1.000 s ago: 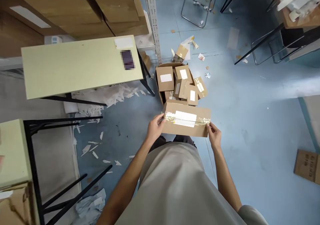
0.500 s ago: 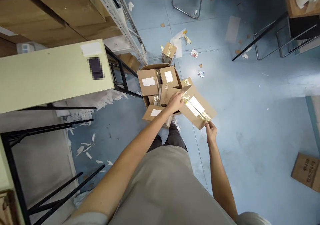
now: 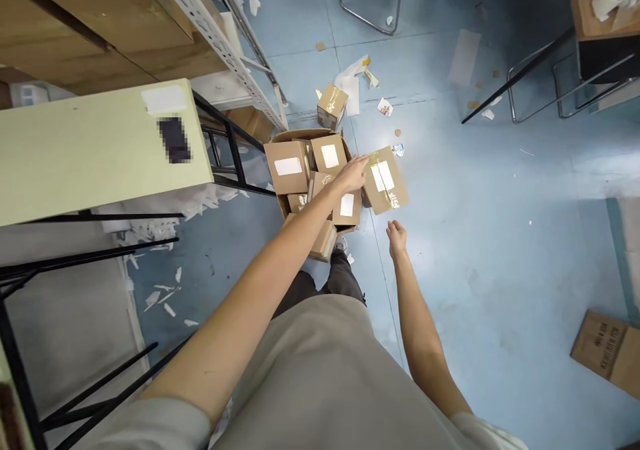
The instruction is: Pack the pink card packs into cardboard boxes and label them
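Note:
A taped cardboard box (image 3: 397, 183) with a white label is beside the right side of a large open carton (image 3: 283, 205). My left hand (image 3: 354, 174) reaches over the carton, fingers stretched out at that box's upper left edge; whether they touch it I cannot tell. Just below the box's lower edge is my right hand (image 3: 397, 238), loosely curled, fingers a little apart, holding nothing. Several smaller boxes fill the carton, among them a labelled box (image 3: 286, 181) at its left and another labelled box (image 3: 325, 145) at the back. My left forearm hides part of them.
A small taped box (image 3: 332, 105) lies behind the carton. To the left stand a pale yellow table (image 3: 100, 150) on black legs and a metal shelf post (image 3: 210, 33). A printed carton (image 3: 600, 347) lies far right. Paper scraps litter the blue floor (image 3: 470, 250).
The taped box has left my right hand and looks smaller, farther from my eyes. My left hand has moved slightly up; my right hand has drawn left. More labelled boxes show in the carton.

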A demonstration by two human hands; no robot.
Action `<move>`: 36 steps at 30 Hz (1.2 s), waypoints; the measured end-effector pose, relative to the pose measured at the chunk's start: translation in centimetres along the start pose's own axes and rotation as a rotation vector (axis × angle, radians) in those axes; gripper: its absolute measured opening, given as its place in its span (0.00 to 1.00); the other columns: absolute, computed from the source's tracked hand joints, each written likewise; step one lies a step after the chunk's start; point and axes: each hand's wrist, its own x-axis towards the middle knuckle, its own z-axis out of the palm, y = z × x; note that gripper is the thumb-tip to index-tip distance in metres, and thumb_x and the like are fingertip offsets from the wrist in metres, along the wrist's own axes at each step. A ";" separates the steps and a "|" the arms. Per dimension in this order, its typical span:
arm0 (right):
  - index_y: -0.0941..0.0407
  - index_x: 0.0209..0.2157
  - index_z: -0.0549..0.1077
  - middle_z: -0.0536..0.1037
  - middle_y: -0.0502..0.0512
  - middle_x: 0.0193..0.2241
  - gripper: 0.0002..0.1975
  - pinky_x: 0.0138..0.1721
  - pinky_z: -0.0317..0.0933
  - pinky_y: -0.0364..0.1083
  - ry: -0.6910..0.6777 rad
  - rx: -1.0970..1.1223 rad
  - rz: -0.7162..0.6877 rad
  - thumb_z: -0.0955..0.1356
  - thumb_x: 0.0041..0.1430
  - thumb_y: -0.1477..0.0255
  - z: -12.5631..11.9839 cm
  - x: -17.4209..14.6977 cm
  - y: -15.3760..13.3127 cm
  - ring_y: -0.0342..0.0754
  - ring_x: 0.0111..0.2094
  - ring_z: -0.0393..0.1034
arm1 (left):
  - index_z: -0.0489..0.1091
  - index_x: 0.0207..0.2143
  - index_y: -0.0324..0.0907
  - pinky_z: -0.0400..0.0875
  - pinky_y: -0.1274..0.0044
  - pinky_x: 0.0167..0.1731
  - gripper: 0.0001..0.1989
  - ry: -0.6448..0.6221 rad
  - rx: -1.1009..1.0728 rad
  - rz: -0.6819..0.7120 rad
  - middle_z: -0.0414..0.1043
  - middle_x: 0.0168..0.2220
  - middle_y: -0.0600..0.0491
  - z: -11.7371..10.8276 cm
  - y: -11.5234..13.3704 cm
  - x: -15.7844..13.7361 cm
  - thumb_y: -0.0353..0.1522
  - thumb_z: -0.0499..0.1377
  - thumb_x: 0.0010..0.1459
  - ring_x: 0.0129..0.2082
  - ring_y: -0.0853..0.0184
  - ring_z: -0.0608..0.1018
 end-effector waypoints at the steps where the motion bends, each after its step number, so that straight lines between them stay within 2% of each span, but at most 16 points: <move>1: 0.58 0.53 0.80 0.81 0.65 0.57 0.31 0.66 0.67 0.61 -0.014 -0.011 0.035 0.75 0.54 0.54 0.4 -0.2 0.1 0.60 0.63 0.72 | 0.61 0.75 0.31 0.47 0.60 0.80 0.34 0.011 -0.006 -0.039 0.57 0.77 0.38 -0.3 -0.6 -1.9 0.26 0.52 0.67 0.79 0.54 0.57; 3: 0.58 0.51 0.81 0.82 0.65 0.55 0.30 0.65 0.68 0.61 -0.046 -0.043 0.095 0.76 0.52 0.54 1.0 -1.0 0.1 0.59 0.61 0.74 | 0.60 0.75 0.33 0.50 0.58 0.79 0.34 0.050 -0.055 -0.086 0.57 0.78 0.38 -0.6 -2.2 -6.8 0.27 0.52 0.68 0.79 0.54 0.58; 6: 0.58 0.47 0.82 0.84 0.64 0.50 0.29 0.63 0.69 0.61 -0.113 -0.089 0.127 0.76 0.49 0.53 1.7 -3.3 -0.4 0.58 0.57 0.76 | 0.66 0.72 0.34 0.58 0.58 0.76 0.31 0.150 -0.159 -0.214 0.62 0.75 0.37 -0.3 -4.8 -15.6 0.30 0.55 0.67 0.77 0.52 0.64; 9: 0.59 0.44 0.83 0.86 0.65 0.47 0.29 0.61 0.71 0.62 -0.195 -0.142 0.123 0.78 0.47 0.51 2.9 -5.9 -1.3 0.59 0.54 0.79 | 0.74 0.65 0.40 0.68 0.58 0.71 0.26 0.293 -0.235 -0.337 0.75 0.67 0.41 0.3 -7.1 -23.8 0.31 0.57 0.66 0.69 0.53 0.75; 11: 0.58 0.43 0.83 0.86 0.66 0.46 0.30 0.60 0.72 0.62 -0.249 -0.177 0.111 0.79 0.45 0.49 4.4 -7.7 -2.0 0.60 0.53 0.80 | 0.79 0.58 0.41 0.72 0.56 0.68 0.21 0.377 -0.269 -0.434 0.81 0.60 0.42 0.2 -8.4 -28.6 0.32 0.58 0.65 0.63 0.52 0.81; 14: 0.57 0.43 0.83 0.87 0.65 0.45 0.32 0.60 0.71 0.64 -0.338 -0.236 0.077 0.80 0.45 0.46 8.0 -10.6 -2.8 0.62 0.51 0.81 | 0.83 0.50 0.43 0.75 0.56 0.65 0.17 0.471 -0.345 -0.474 0.84 0.56 0.44 -1.1 -10.1 -35.0 0.35 0.58 0.65 0.58 0.52 0.84; 18: 0.55 0.43 0.84 0.88 0.64 0.46 0.35 0.61 0.70 0.66 -0.473 -0.294 0.003 0.79 0.46 0.41 15.4 -16.2 -3.4 0.63 0.52 0.82 | 0.83 0.46 0.47 0.76 0.58 0.64 0.15 0.652 -0.416 -0.460 0.84 0.56 0.47 -4.3 -12.6 -43.0 0.39 0.58 0.66 0.58 0.54 0.84; 21: 0.55 0.44 0.84 0.88 0.64 0.46 0.36 0.61 0.71 0.66 -0.552 -0.308 -0.028 0.80 0.45 0.40 22.1 -21.8 -3.5 0.63 0.51 0.82 | 0.83 0.47 0.47 0.79 0.59 0.60 0.15 0.764 -0.484 -0.478 0.85 0.55 0.48 -7.3 -14.6 -49.2 0.41 0.58 0.67 0.55 0.56 0.86; 25: 0.54 0.47 0.85 0.88 0.63 0.48 0.34 0.63 0.70 0.65 -0.725 -0.367 -0.101 0.79 0.51 0.41 31.3 -29.8 -3.3 0.63 0.53 0.82 | 0.81 0.49 0.47 0.81 0.61 0.58 0.16 0.883 -0.565 -0.498 0.86 0.53 0.47 -11.8 -17.2 -57.8 0.44 0.58 0.70 0.51 0.56 0.87; 29: 0.52 0.48 0.84 0.88 0.61 0.48 0.32 0.62 0.71 0.63 -0.892 -0.409 -0.175 0.78 0.54 0.42 40.0 -36.6 -3.1 0.62 0.52 0.82 | 0.78 0.46 0.46 0.80 0.62 0.57 0.16 1.086 -0.634 -0.517 0.87 0.47 0.46 -16.2 -19.8 -65.7 0.47 0.58 0.71 0.50 0.56 0.87; 33: 0.52 0.50 0.84 0.87 0.61 0.50 0.30 0.60 0.73 0.62 -1.059 -0.472 -0.243 0.77 0.57 0.44 48.1 -41.8 -3.0 0.60 0.51 0.82 | 0.77 0.47 0.46 0.81 0.63 0.53 0.18 1.292 -0.689 -0.583 0.88 0.43 0.46 -19.9 -22.9 -72.2 0.48 0.58 0.71 0.45 0.57 0.88; 36: 0.52 0.49 0.84 0.88 0.61 0.48 0.29 0.58 0.73 0.62 -1.173 -0.525 -0.280 0.77 0.57 0.44 53.9 -45.2 -2.9 0.61 0.50 0.83 | 0.76 0.51 0.45 0.82 0.65 0.48 0.22 1.425 -0.727 -0.628 0.87 0.37 0.48 -22.6 -25.3 -76.1 0.51 0.56 0.71 0.40 0.58 0.88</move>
